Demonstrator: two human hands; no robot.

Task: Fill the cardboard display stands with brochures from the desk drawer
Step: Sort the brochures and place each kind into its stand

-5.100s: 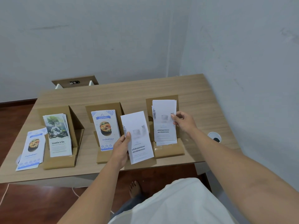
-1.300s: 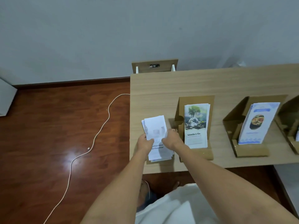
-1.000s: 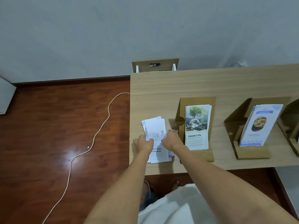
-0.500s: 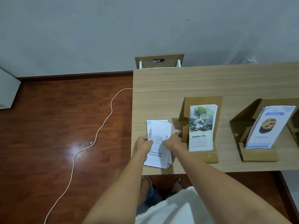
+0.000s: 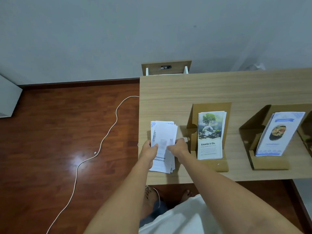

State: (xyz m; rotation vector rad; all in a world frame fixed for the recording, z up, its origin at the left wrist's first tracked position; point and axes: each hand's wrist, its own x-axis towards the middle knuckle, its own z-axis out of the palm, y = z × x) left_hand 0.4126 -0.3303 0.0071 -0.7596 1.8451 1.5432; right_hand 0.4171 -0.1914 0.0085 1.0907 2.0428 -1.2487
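At the table's [image 5: 219, 88] left edge, squaring a stack of brochures [image 5: 164, 132].
Clamping left hand [image 5: 150, 152] and right hand [image 5: 179, 148] on the stack's two long sides, each grip pinching paper; lying just at 9 o'clock of the tree-cover brochures [image 5: 211, 134] standing in a cardboard stand [image 5: 211, 164], with a blue-bordered set [image 5: 280, 134] propped in another stand [image 5: 268, 163] at 3 o'clock.

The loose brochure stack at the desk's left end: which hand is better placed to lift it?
Probably left: left hand grips the stack at its outer edge; right hand only pinches the top sheet.
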